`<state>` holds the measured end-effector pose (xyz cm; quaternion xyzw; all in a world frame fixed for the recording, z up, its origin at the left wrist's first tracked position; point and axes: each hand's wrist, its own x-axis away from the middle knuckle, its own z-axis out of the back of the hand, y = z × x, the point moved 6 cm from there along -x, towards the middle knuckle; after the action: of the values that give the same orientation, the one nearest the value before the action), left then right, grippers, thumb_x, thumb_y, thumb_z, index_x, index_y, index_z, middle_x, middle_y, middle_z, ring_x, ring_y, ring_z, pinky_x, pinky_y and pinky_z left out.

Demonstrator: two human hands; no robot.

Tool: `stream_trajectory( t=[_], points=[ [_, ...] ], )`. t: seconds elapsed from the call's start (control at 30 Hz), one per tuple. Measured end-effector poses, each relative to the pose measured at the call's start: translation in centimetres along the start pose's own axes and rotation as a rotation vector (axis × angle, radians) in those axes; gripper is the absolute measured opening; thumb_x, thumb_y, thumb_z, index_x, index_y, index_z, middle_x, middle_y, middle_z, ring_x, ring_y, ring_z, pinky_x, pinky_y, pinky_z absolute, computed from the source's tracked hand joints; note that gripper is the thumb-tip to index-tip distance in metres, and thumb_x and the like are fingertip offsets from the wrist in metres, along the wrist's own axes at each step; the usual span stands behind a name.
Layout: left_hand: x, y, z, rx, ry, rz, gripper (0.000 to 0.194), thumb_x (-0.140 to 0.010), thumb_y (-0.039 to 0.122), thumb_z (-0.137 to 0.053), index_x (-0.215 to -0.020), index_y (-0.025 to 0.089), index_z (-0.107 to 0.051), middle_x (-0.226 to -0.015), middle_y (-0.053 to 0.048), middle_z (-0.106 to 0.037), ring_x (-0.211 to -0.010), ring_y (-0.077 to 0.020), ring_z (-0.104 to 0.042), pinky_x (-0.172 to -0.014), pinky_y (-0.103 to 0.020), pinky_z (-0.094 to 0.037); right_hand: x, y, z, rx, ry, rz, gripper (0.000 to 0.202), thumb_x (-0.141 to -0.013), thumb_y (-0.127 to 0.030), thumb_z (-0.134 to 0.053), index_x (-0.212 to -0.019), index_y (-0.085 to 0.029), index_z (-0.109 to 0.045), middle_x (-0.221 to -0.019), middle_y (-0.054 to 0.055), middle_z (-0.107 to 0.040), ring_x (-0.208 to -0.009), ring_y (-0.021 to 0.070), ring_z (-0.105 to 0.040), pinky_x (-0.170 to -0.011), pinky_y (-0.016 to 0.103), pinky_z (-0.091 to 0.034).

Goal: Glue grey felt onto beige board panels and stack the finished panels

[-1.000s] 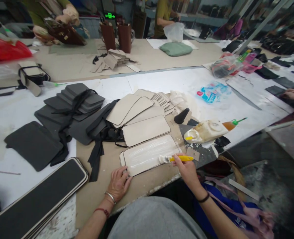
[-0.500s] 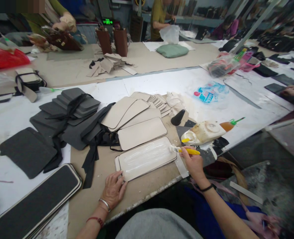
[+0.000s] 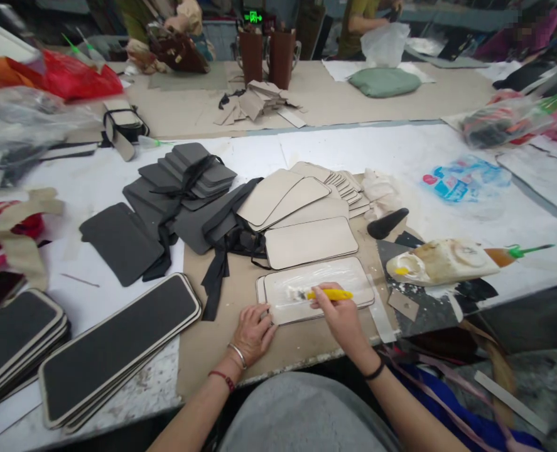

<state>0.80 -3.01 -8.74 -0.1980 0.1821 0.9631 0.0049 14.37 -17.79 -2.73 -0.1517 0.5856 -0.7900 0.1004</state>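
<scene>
My right hand is closed around a yellow-handled brush, its bristles loaded with white paste and touching a pale oblong panel. White streaks cover much of that panel's top. Beneath it, the edge of another panel shows at the left. At the lower left corner, my left hand rests with fingers extended, their tips against the panel's edge. Just behind lies another pale panel, and a fanned stack of similar pieces is farther back.
An opened plastic bottle with white paste inside lies to the right, near an amber glue bottle. Dark grey panels with black straps spread left. Dark pale-edged panels are stacked at the front left. Across the table, a person handles a brown bag.
The brush in my right hand has moved left from the panel's right end to its left-middle part. My left hand stays at the corner. The whole view has shifted left.
</scene>
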Motion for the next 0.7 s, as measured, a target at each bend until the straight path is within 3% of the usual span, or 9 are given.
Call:
stream_trajectory(
  t=[0.1, 0.2, 0.27, 0.43, 0.5, 0.6, 0.7],
  points=[
    [0.0, -0.1, 0.0, 0.013, -0.007, 0.003, 0.013, -0.082, 0.026, -0.051, -0.092, 0.019, -0.057, -0.104, -0.01, -0.061, -0.098, -0.0213, -0.052, -0.085, -0.041, -0.043, 0.0, 0.4, -4.8, -0.069, -0.087, -0.03, 0.029, -0.079, -0.051, -0.052, -0.078, -0.021, -0.055, -0.073, 0.002, -0.061, -0.06, 0.0176, -0.062, -0.057, 0.03, -0.052],
    [-0.1, -0.1, 0.1, 0.022, 0.003, -0.002, 0.012, -0.082, 0.025, -0.051, -0.091, 0.02, -0.058, -0.103, -0.009, -0.062, -0.098, -0.0209, -0.053, -0.085, -0.04, -0.043, -0.8, 1.5, -5.3, -0.009, -0.087, -0.034, 0.031, -0.08, -0.052, -0.051, -0.077, -0.021, -0.055, -0.072, 0.002, -0.061, -0.059, 0.0171, -0.062, -0.057, 0.03, -0.051],
    [-0.1, -0.1, 0.2, 0.021, 0.017, -0.007, 0.012, -0.081, 0.024, -0.052, -0.09, 0.02, -0.058, -0.103, -0.009, -0.062, -0.098, -0.0209, -0.053, -0.086, -0.04, -0.042, -1.7, 2.3, -3.0, 0.075, -0.027, -0.016, 0.033, -0.079, -0.053, -0.051, -0.077, -0.021, -0.055, -0.073, 0.002, -0.061, -0.058, 0.0172, -0.062, -0.059, 0.03, -0.05],
    [0.0, -0.1, 0.2, 0.013, 0.034, -0.021, 0.013, -0.08, 0.022, -0.053, -0.091, 0.018, -0.058, -0.102, -0.01, -0.062, -0.098, -0.0217, -0.054, -0.086, -0.04, -0.041, -3.4, 3.8, 7.1, 0.301, 0.267, -0.009, 0.04, -0.077, -0.057, -0.051, -0.082, -0.018, -0.057, -0.067, 0.004, -0.063, -0.061, 0.0201, -0.063, -0.063, 0.032, -0.049],
    [0.0, 0.0, 0.2, 0.015, 0.036, -0.021, 0.013, -0.081, 0.022, -0.052, -0.091, 0.018, -0.058, -0.102, -0.01, -0.062, -0.098, -0.0215, -0.054, -0.086, -0.04, -0.042, -3.4, 3.8, 10.1, 0.378, 0.355, 0.002, 0.043, -0.076, -0.059, -0.05, -0.083, -0.017, -0.057, -0.065, 0.005, -0.063, -0.062, 0.0213, -0.063, -0.063, 0.033, -0.048],
    [0.1, 0.0, 0.2, 0.01, 0.037, -0.03, 0.013, -0.081, 0.02, -0.052, -0.093, 0.018, -0.058, -0.102, -0.01, -0.062, -0.099, -0.0213, -0.054, -0.087, -0.039, -0.042, -3.4, 3.6, 11.4, 0.374, 0.401, 0.033, 0.045, -0.076, -0.059, -0.05, -0.085, -0.016, -0.058, -0.071, 0.007, -0.065, -0.063, 0.0212, -0.064, -0.063, 0.032, -0.049],
    [0.1, 0.1, 0.1, -0.01, 0.036, -0.057, 0.014, -0.081, 0.019, -0.052, -0.095, 0.017, -0.057, -0.102, -0.01, -0.061, -0.099, -0.0215, -0.054, -0.086, -0.039, -0.042, -4.1, 3.8, 10.6, 0.233, 0.388, 0.031, 0.046, -0.076, -0.06, -0.05, -0.085, -0.016, -0.058, -0.075, 0.008, -0.066, -0.063, 0.0203, -0.064, -0.061, 0.031, -0.05]
  ],
)
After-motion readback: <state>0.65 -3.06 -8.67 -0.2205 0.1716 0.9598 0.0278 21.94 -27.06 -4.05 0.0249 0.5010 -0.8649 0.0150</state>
